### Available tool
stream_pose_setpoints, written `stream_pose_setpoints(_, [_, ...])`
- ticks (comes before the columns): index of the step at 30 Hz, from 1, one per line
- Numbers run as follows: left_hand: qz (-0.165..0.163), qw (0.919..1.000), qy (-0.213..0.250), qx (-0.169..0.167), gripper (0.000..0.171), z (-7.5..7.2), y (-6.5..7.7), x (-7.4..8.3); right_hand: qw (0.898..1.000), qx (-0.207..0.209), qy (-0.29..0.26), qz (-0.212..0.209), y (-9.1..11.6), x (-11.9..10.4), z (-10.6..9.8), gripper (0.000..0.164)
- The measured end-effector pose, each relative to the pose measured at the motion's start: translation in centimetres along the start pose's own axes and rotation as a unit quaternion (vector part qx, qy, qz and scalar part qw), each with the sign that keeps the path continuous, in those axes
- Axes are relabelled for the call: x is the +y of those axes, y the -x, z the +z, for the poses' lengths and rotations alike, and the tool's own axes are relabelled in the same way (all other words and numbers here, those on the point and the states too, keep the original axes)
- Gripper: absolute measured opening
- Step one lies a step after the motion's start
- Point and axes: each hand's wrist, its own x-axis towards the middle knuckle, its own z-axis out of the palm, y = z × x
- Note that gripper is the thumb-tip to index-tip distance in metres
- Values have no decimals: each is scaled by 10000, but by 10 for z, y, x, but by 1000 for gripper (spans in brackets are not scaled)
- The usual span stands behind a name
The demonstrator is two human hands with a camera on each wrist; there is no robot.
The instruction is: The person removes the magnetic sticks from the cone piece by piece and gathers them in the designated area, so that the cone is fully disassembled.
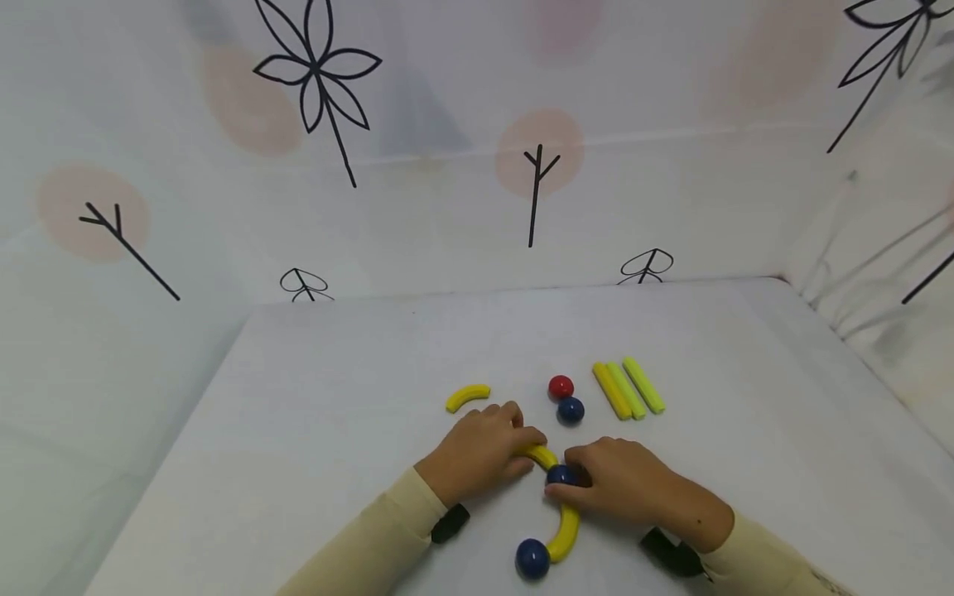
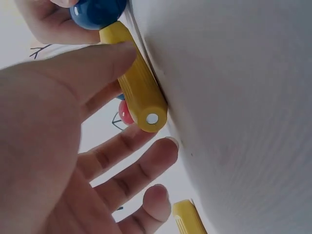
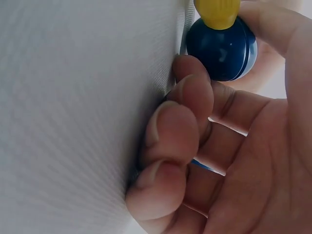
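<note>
My left hand point(image 1: 480, 451) pinches a curved yellow magnetic stick point(image 2: 141, 92) between thumb and fingers. A pale round magnet shows at the stick's free end, and its other end touches a blue ball point(image 1: 561, 475). My right hand point(image 1: 633, 484) grips that ball between thumb and fingers, partly hiding it in the head view. From the ball a second curved yellow stick point(image 1: 566, 531) runs down toward me. At its lower end sits another blue ball point(image 1: 532, 559), touching it. In the right wrist view, a yellow stick end point(image 3: 218, 13) meets the held ball.
Beyond the hands, a red ball point(image 1: 561, 386) and a blue ball point(image 1: 570, 411) lie together. A loose curved yellow stick point(image 1: 468, 397) is to their left. Several straight yellow and lime sticks point(image 1: 626, 389) lie to their right on the white table point(image 1: 335, 372).
</note>
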Motion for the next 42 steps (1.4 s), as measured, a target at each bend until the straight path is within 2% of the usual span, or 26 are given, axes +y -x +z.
stream_pose_setpoints(8, [73,9997,181,115,20,1,-2,-3,9995,30,-64,-311,0,2,0,41])
stream_pose_setpoints(15, [-100,9984,540,-105,21,1,-2,-4,9996,3,-86,-258,1,1,0,41])
stream_pose_setpoints(23, [-396,9989,240,28,23,-3,-2,-6,10000,8,24,-42,0,-2,-2,43])
stream_pose_setpoints(25, [-535,9984,151,91,24,-3,-2,-7,10000,-14,7,-15,0,-1,-2,44])
stream_pose_setpoints(28, [-846,9954,-35,455,25,-4,-1,-9,10000,-1,-1,-35,-1,-1,-1,46])
stream_pose_setpoints(31, [-1251,9880,-127,891,24,-6,-1,-14,9999,30,31,-94,-1,-1,-1,47])
stream_pose_setpoints(34, [-1561,9810,-112,1148,22,-8,-1,-21,9999,52,64,-94,-1,-1,0,47])
stream_pose_setpoints(42, [-1858,9756,-342,1120,20,-12,4,-30,9999,38,120,71,-3,-1,3,44])
